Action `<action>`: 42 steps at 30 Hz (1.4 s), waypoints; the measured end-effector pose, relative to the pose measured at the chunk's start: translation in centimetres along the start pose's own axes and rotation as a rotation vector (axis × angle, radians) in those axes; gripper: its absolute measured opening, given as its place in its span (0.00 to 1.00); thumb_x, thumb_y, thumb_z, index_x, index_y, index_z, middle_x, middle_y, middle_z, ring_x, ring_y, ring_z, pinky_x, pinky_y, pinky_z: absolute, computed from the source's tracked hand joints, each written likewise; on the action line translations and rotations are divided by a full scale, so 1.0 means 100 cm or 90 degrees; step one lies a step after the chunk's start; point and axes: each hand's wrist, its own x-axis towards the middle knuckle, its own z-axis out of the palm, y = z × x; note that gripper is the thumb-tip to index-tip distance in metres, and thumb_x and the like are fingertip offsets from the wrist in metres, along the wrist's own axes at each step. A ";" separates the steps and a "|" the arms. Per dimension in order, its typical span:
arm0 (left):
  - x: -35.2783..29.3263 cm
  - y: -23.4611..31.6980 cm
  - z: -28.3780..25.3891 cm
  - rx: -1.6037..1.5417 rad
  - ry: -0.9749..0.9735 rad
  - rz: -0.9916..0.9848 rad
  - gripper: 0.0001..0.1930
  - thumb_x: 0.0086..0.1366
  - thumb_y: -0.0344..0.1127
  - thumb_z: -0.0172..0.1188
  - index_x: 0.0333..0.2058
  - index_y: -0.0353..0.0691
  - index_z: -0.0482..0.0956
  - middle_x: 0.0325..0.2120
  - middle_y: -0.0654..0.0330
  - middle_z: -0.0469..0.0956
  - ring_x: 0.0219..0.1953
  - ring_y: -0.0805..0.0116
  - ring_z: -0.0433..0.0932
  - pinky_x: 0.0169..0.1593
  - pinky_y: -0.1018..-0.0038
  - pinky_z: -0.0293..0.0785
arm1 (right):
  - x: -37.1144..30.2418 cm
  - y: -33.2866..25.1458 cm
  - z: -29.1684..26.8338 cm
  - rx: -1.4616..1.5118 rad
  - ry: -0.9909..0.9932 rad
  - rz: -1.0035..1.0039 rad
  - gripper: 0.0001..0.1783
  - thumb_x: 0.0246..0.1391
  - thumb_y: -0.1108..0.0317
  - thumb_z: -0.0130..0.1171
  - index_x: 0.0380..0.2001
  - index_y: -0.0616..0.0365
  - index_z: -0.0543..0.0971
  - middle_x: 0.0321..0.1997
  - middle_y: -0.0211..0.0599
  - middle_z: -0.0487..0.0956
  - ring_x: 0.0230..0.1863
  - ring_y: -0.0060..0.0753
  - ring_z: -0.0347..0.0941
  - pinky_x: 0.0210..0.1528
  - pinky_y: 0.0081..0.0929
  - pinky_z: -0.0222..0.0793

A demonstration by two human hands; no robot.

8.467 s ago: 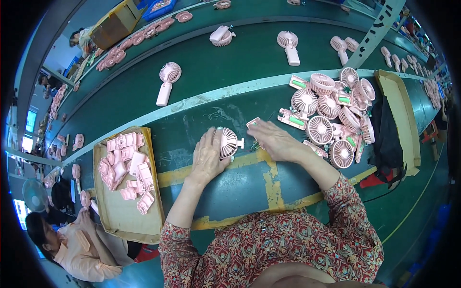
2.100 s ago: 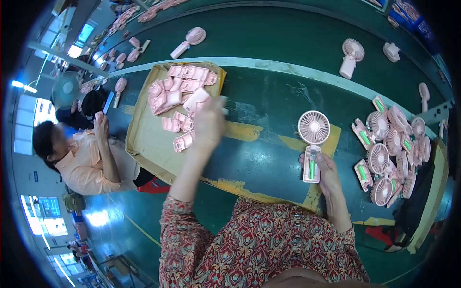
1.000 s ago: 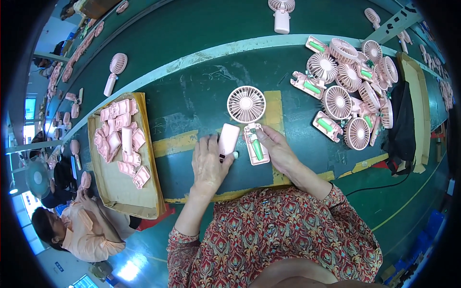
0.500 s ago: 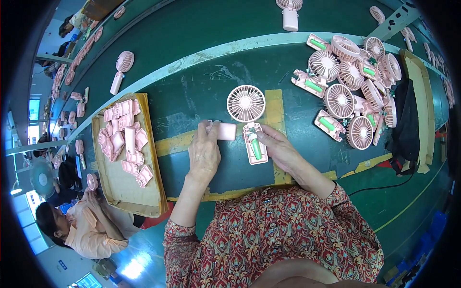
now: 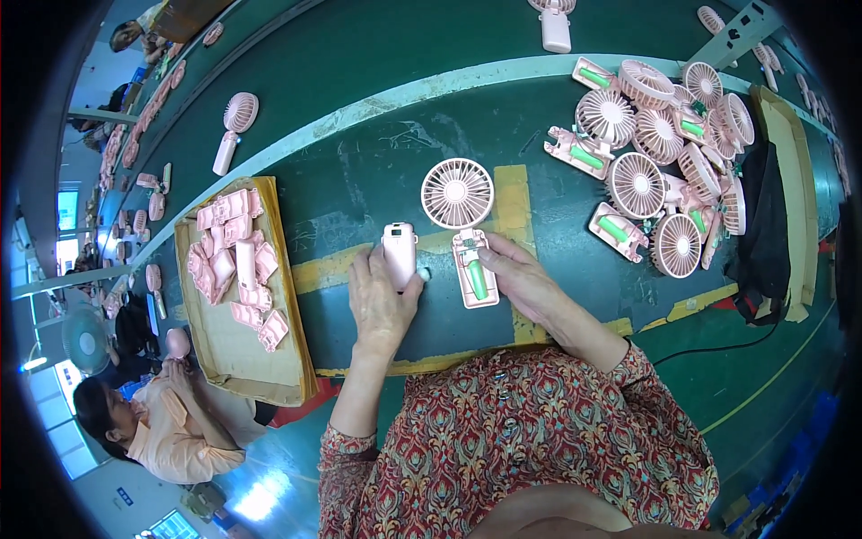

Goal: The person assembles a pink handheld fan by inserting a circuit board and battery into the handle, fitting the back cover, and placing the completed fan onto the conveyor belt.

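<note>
My left hand (image 5: 381, 298) grips a pink handle cover (image 5: 399, 254), held upright with its outer face up and a small dark window near its top. To the right, my right hand (image 5: 523, 278) pinches the edge of a pink handheld fan (image 5: 458, 192). The fan lies on the green table, its round grille pointing away from me. Its handle is open, showing a green battery (image 5: 477, 279) and a small circuit board. A gap of table separates the cover from the fan handle.
A cardboard tray (image 5: 208, 353) of pink shell parts (image 5: 245, 260) stands at left. Piled at right are several open-handled fans (image 5: 636, 187), beside a black cloth (image 5: 760, 238) and a cardboard box (image 5: 784, 207). Beyond a pale rail, finished fans (image 5: 555, 30) lie on a green belt. A co-worker (image 5: 166, 418) sits at left.
My left hand has turned the cover from lying sideways to upright, bringing its windowed face into view. My right hand keeps its hold on the fan. Fans on the belt have shifted right.
</note>
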 end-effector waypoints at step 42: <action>-0.024 0.044 0.004 -0.095 -0.098 0.160 0.31 0.47 0.40 0.65 0.44 0.17 0.71 0.12 0.49 0.75 0.14 0.57 0.77 0.20 0.66 0.74 | -0.010 -0.012 0.016 -0.229 -0.101 -0.039 0.37 0.47 0.75 0.40 0.64 0.58 0.52 0.57 0.38 0.64 0.57 0.29 0.60 0.59 0.25 0.56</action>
